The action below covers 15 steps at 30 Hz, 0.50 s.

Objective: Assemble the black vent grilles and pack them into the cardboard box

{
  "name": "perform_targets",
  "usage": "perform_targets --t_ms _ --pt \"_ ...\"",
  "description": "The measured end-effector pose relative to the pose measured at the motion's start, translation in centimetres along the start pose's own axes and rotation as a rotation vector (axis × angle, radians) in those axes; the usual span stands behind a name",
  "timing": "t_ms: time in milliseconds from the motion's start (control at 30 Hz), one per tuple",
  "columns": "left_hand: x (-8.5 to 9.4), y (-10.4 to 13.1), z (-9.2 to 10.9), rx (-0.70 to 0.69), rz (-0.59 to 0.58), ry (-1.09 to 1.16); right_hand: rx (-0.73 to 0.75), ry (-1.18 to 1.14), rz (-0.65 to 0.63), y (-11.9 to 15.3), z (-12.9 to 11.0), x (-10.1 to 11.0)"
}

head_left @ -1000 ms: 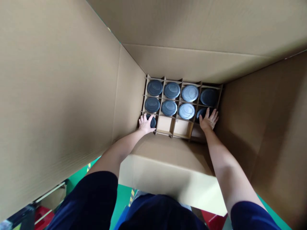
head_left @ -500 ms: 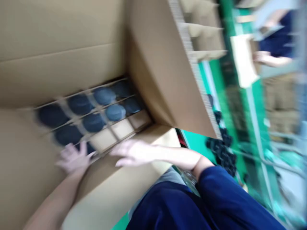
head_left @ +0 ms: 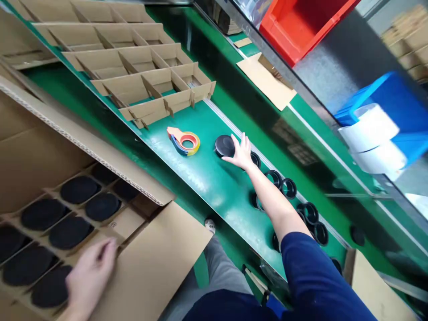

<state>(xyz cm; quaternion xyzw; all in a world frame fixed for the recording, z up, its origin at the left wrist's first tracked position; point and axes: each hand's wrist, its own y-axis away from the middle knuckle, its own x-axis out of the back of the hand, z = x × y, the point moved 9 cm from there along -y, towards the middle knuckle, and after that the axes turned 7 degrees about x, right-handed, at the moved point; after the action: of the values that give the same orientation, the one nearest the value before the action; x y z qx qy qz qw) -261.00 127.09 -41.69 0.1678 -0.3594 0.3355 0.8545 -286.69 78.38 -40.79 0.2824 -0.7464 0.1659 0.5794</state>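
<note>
My right hand reaches over the green work surface, fingers spread. Its thumb and index finger are at the right edge of a black round part with a flat top. My left hand is loosely curled at the near side of a cardboard box, with nothing visible in its fingers. Inside that box, black round parts sit in the cells of a cardboard divider. Several black rings stand near my right forearm, which partly hides them.
An orange tape dispenser lies left of the black part. Beyond it sits a cardboard divider grid. An open carton, a red bin, a blue bin and white rolls are farther off. Another carton stands lower right.
My view has turned right, from the box to the green surface. My right hand has left the box and reached to the black round part. My left hand has gone from spread to curled.
</note>
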Motion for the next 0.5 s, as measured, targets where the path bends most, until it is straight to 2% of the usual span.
perform_targets --t_ms 33,67,100,167,200,233,267,333,367,433,500 --pt "-0.9 1.3 2.4 0.004 0.059 -0.033 0.018 -0.025 -0.055 -1.5 -0.8 -1.2" --pt "-2.4 2.7 5.2 -0.029 0.043 -0.052 0.011 -0.053 -0.104 -2.4 -1.6 -2.1" --pt "-4.2 4.1 7.9 -0.075 -0.005 -0.052 -0.006 -0.075 -0.142 -2.8 -2.3 -2.7" --pt "-7.9 6.4 12.1 -0.162 -0.138 -0.09 -0.032 -0.101 -0.157 -2.0 -2.6 -3.0" --pt "-9.5 7.2 13.2 -0.201 -0.197 -0.103 -0.015 -0.094 -0.132 -1.0 -2.3 -2.8" --pt "-10.3 7.8 13.2 -0.206 -0.22 -0.115 -0.01 -0.104 -0.091 0.3 -1.3 -2.5" --pt "-10.4 8.3 12.4 -0.187 -0.219 -0.131 -0.009 -0.138 -0.045 1.9 -0.1 -2.2" --pt "-8.6 9.3 8.6 -0.076 -0.15 -0.187 0.11 -0.287 -0.039 5.9 1.6 -1.7" --pt "-6.9 10.0 6.1 0.012 -0.1 -0.231 0.167 -0.384 -0.12 8.5 2.1 -1.7" --pt "-2.9 12.1 0.3 0.238 -0.008 -0.338 0.214 -0.553 -0.422 14.4 1.7 -1.7" --pt "0.5 14.5 -5.3 0.463 0.031 -0.431 0.308 -0.609 -0.71 20.3 -1.9 -0.8"
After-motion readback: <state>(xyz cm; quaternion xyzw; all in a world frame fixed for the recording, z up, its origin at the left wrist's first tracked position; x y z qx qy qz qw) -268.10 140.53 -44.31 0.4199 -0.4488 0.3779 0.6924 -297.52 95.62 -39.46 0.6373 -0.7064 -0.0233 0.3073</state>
